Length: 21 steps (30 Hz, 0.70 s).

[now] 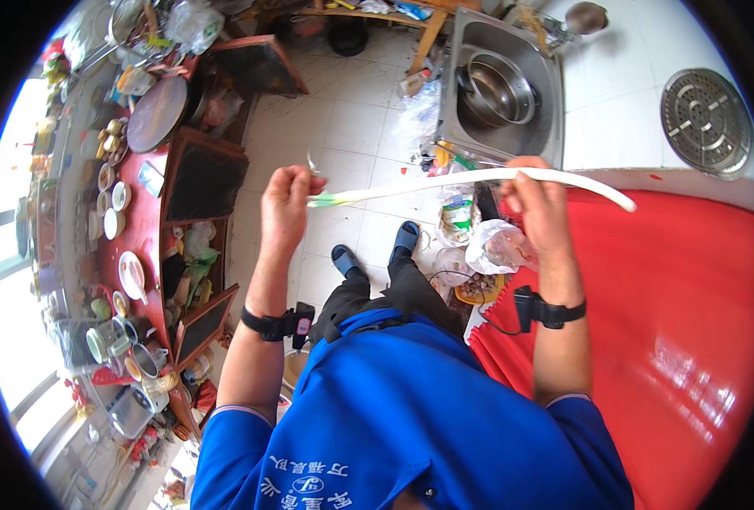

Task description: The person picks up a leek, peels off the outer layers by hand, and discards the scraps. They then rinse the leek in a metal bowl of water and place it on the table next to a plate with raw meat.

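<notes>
A long white green onion stalk [440, 181] stretches across the space in front of me, its green cut end to the left. My right hand [536, 197] is shut around the stalk towards its white end, which sticks out beyond the hand over the red surface. At the green end is my left hand [290, 194], fingers pinched together. A thin pale piece [312, 160] juts up from its fingertips; what it is cannot be made out. Whether the left fingers also touch the stalk is unclear.
Beyond the stalk, a steel sink [511, 143] holds a metal pot [499, 89]. A red-covered table [664, 306] lies right; a perforated steel plate [707, 121] rests on the white counter [619, 121]. Plastic bags [498, 245] crowd the floor. Left stands a cluttered cabinet [150, 236] with open doors.
</notes>
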Motion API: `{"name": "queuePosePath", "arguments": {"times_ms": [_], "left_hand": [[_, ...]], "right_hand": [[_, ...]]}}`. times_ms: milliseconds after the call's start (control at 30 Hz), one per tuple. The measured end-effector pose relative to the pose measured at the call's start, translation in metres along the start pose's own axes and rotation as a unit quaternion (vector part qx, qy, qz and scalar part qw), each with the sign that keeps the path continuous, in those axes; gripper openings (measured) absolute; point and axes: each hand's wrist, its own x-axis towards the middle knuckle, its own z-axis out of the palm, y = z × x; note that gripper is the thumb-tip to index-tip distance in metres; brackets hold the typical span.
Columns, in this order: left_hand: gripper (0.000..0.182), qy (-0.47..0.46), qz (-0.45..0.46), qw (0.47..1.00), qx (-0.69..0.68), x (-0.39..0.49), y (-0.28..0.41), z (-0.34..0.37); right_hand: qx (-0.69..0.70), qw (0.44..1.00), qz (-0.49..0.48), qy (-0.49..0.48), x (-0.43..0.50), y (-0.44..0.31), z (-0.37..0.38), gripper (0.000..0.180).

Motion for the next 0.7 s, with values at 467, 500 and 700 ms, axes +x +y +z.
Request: {"name": "queuePosePath", "arguments": {"times_ms": [467, 500, 700], "left_hand": [[0.053, -0.084, -0.215, 0.922, -0.311, -0.017, -0.047, 0.022], [0.051, -0.069, -0.205, 0.902, -0.374, -0.011, -0.044, 0.024], [0.047, -0.118, -0.098, 0.928, -0.341, 0.003, -0.01, 0.013]], "right_hand": [[0.2, 0.972, 0.024, 0.119, -0.028, 0.014, -0.063, 0.021], [0.212, 0.967, 0.052, 0.131, -0.028, 0.023, -0.065, 0.021], [0.261, 0.925, 0.188, 0.2, -0.023, 0.089, -0.072, 0.017]]}}
